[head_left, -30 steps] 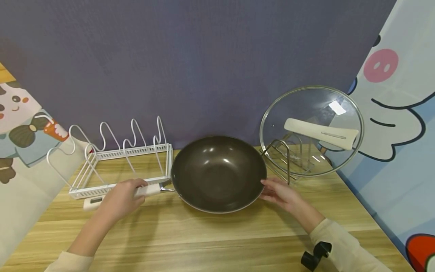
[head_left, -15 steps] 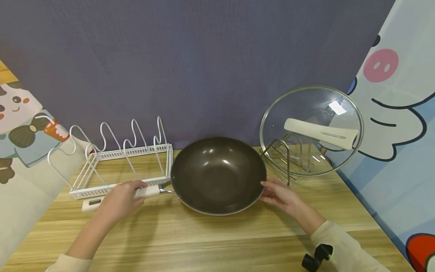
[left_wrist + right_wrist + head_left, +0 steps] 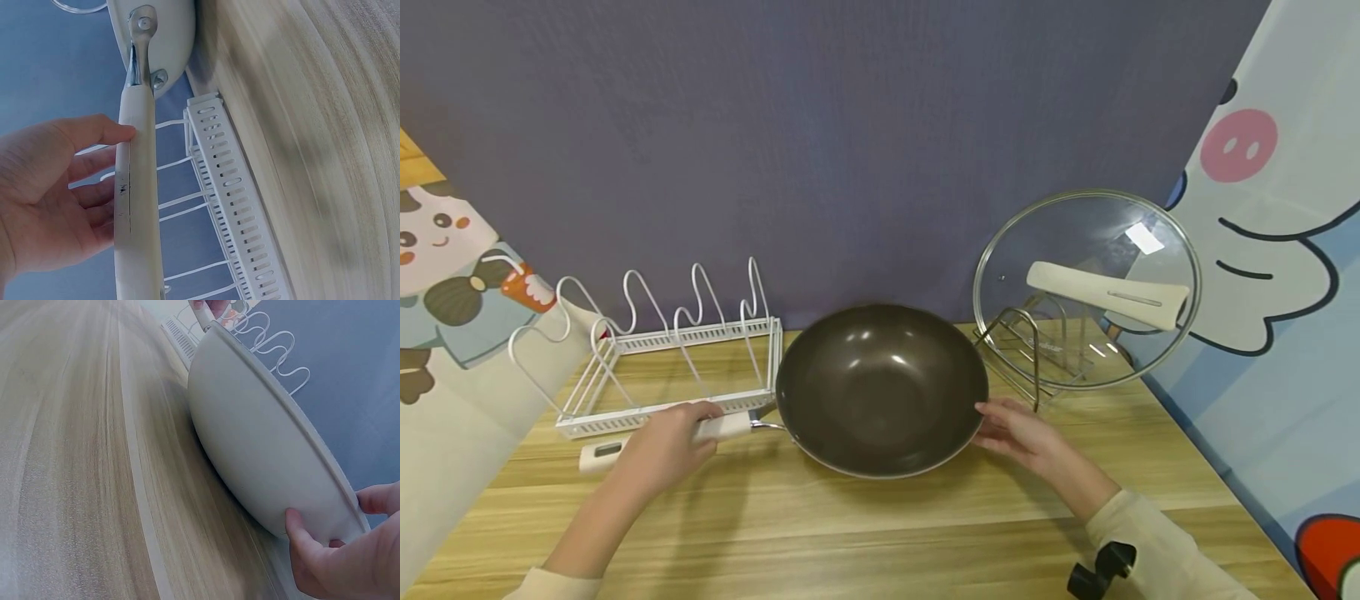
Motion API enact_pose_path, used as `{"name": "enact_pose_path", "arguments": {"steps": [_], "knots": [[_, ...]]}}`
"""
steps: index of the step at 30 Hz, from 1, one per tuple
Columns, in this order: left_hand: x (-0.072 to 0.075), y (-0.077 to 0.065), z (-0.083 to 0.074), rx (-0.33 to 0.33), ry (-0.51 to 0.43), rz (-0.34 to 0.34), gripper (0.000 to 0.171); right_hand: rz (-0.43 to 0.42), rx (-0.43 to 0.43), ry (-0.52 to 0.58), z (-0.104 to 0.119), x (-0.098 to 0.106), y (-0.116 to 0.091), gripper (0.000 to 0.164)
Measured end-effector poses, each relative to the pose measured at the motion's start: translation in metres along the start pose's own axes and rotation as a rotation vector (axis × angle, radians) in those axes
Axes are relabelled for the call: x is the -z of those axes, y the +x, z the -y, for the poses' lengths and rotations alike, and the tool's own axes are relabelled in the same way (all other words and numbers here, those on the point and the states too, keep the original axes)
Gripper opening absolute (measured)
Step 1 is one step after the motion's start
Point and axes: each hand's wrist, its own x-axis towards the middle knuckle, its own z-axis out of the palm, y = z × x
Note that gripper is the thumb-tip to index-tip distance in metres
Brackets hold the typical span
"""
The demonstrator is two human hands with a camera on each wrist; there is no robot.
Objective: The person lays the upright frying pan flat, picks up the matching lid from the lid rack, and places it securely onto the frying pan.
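A dark-lined wok (image 3: 883, 387) with a pale outer side (image 3: 262, 437) is in the middle of the head view, its inside facing up and toward me. My left hand (image 3: 662, 446) grips its long cream handle (image 3: 139, 194), the thumb laid along it in the left wrist view. At the opposite side, my right hand (image 3: 1018, 433) holds the rim, with a finger on the outer wall and another at the edge in the right wrist view. Just behind the handle stands a white wire rack (image 3: 670, 408) with wavy dividers.
A glass lid (image 3: 1090, 225) with a cream handle (image 3: 1108, 293) leans upright in a small metal stand (image 3: 1036, 367), close to the wok's right side. A dark blue-grey wall (image 3: 880, 150) rises behind the wooden table (image 3: 850, 542). Printed panels flank both sides.
The wok's near rim has come very slightly down toward me, with both hands keeping their hold. The rack, lid and stand stay in place.
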Motion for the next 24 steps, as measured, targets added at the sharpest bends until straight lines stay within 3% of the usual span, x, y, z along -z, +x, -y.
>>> {"name": "enact_pose_path", "arguments": {"steps": [15,24], "knots": [[0.001,-0.005,0.0011,-0.007,-0.004,-0.01,0.035,0.044,0.004,0.036,-0.0027,-0.0001,-0.0053,0.009],[0.001,-0.0082,0.0017,-0.004,-0.017,-0.01,0.035,0.048,-0.004,-0.009,-0.0053,0.0001,-0.0074,0.035]]}}
